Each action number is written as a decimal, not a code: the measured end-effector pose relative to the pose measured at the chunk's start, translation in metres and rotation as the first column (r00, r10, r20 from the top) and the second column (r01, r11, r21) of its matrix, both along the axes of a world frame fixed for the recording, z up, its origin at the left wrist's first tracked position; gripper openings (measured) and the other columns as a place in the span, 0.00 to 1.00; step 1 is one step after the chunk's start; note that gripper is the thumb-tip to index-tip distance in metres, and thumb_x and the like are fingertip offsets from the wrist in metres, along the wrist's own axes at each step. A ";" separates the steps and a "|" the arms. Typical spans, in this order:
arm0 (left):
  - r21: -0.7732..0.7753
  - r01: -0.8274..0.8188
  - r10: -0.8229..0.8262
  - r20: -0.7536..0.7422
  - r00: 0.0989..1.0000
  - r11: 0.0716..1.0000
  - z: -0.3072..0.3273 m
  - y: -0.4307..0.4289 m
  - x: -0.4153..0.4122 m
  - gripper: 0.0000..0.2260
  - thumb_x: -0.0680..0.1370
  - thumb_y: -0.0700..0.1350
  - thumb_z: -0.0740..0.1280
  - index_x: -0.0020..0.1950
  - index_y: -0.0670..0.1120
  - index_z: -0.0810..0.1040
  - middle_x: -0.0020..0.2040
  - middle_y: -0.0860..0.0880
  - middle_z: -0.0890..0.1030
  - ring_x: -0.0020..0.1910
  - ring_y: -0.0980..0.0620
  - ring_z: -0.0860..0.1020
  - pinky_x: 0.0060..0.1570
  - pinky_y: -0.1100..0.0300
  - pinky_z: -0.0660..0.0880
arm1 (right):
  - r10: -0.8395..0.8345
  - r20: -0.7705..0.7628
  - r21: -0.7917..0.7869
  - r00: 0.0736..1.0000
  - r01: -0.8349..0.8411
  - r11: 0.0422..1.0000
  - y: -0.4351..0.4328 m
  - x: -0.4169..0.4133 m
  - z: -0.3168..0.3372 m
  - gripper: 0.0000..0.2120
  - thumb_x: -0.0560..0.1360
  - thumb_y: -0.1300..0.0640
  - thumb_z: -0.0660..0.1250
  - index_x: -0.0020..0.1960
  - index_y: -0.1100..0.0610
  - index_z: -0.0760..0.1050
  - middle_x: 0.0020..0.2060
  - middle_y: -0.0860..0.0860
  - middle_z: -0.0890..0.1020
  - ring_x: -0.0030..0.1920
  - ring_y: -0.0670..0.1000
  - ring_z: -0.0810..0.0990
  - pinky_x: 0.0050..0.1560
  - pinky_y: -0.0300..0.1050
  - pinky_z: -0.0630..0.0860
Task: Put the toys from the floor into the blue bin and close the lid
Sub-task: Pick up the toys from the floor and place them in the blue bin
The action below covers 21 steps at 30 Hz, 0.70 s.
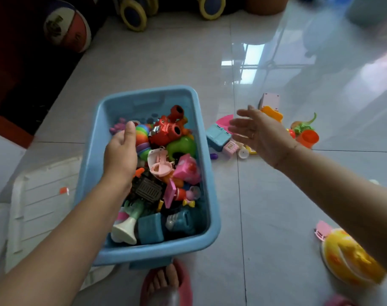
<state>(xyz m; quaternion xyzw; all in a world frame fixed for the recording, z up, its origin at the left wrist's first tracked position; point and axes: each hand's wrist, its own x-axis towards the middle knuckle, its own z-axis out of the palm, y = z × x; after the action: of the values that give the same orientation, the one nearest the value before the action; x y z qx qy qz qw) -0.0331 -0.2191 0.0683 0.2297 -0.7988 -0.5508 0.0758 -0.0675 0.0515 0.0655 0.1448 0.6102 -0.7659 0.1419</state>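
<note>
The blue bin point(95, 164) stands centre, heaped; its lid point(40, 195) lies on the floor point(276, 206) at left. The left hand point(121, 153) is held inside, grip not discernible. The right hand point(259, 134) is spread, empty, above toys point(219, 136) at right. Risk: heaped contents may obstruct lid seating.

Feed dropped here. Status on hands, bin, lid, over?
Left hand over blue plastic bin, grip hidden. Right hand open above scattered floor toys. White ribbed lid off, lying left of bin.
</note>
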 end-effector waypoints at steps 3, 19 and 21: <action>-0.015 0.177 -0.177 -0.024 0.984 0.984 0.003 0.048 0.001 0.16 0.79 0.61 0.55 0.47 0.53 0.77 0.47 0.55 0.80 0.48 0.58 0.77 0.51 0.61 0.74 | -0.186 0.026 0.083 0.982 0.183 0.980 0.072 0.021 -0.020 0.14 0.80 0.48 0.55 0.50 0.56 0.74 0.44 0.53 0.80 0.45 0.50 0.80 0.48 0.44 0.77; -0.435 0.685 -0.663 0.230 0.712 0.585 -0.077 0.275 -0.056 0.24 0.79 0.57 0.59 0.71 0.46 0.67 0.70 0.46 0.67 0.70 0.45 0.64 0.69 0.51 0.60 | -0.166 0.035 0.770 0.986 0.079 0.633 0.225 0.008 -0.141 0.33 0.68 0.52 0.75 0.69 0.54 0.65 0.66 0.59 0.69 0.65 0.57 0.70 0.67 0.54 0.68; -0.429 0.751 -0.703 0.303 0.643 0.503 -0.098 0.293 -0.068 0.27 0.78 0.59 0.59 0.73 0.47 0.64 0.71 0.46 0.65 0.70 0.44 0.63 0.69 0.49 0.62 | -0.142 0.040 0.798 0.989 0.054 0.600 0.233 -0.001 -0.150 0.37 0.66 0.52 0.76 0.71 0.52 0.63 0.67 0.59 0.66 0.66 0.59 0.69 0.68 0.55 0.67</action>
<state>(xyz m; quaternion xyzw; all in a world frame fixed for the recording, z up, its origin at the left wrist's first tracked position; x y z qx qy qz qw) -0.1008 0.0739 -0.0298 -0.1326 -0.9395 -0.2835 -0.1392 -0.0681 0.2849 -0.0842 0.2639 0.8698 -0.4139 0.0507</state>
